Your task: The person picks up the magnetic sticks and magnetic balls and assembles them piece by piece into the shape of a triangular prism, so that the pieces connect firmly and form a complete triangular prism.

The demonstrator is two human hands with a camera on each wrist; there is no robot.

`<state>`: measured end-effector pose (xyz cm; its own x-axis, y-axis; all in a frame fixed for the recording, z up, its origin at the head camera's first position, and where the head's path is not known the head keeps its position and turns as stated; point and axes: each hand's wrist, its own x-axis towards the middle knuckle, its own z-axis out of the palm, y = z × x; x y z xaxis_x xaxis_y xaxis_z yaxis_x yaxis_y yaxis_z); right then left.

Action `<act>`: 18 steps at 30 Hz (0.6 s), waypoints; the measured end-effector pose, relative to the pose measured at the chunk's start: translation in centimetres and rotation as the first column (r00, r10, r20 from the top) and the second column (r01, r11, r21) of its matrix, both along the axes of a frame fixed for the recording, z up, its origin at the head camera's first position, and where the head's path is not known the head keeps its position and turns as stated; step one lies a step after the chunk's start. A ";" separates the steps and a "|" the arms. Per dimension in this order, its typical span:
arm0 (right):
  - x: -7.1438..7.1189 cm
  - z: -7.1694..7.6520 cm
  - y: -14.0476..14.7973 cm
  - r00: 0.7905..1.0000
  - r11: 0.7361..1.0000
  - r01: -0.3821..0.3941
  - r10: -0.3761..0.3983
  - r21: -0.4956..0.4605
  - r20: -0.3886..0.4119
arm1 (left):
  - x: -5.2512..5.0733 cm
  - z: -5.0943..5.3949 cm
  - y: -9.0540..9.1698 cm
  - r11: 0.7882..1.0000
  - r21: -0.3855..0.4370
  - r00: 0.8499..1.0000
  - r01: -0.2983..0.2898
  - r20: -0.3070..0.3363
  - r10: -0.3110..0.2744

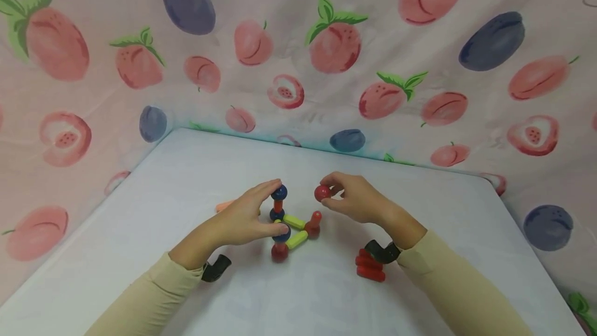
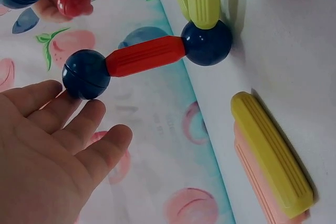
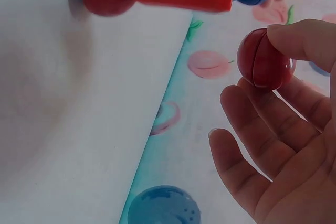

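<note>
A small frame of balls and rods stands on the white table. Two of its red uprights carry a blue ball (image 1: 279,192) at the back and another blue ball (image 1: 281,232) in front. My left hand (image 1: 242,218) touches both, fingertips at the back one and thumb on the front one. Yellow-green rods (image 1: 297,240) link the base balls. A bare-topped red rod (image 1: 316,218) rises from the right base ball. Above and right of it, my right hand (image 1: 356,198) pinches a loose red ball (image 3: 265,59) between thumb and fingers, apart from the frame.
Several red rods (image 1: 370,273) lie under my right wrist, partly hidden by a black wrist mount (image 1: 382,251). Left of the frame, a yellow rod (image 2: 273,156) lies against a peach-coloured rod (image 2: 252,166). A fruit-print cloth (image 1: 289,51) hangs behind the table.
</note>
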<state>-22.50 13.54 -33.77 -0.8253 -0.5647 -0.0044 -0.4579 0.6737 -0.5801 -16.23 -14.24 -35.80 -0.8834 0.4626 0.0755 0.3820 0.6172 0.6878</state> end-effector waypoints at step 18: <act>2.2 -0.7 0.3 0.998 0.996 -0.053 0.050 -0.075 -0.041 | 0.0 0.2 -0.1 1.000 -0.021 1.000 -0.020 0.011 0.020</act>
<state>-20.31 13.83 -34.42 -0.7939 -0.6038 0.0716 -0.5139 0.6034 -0.6097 -16.19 -14.36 -35.59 -0.8932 0.4462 0.0565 0.3620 0.6388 0.6789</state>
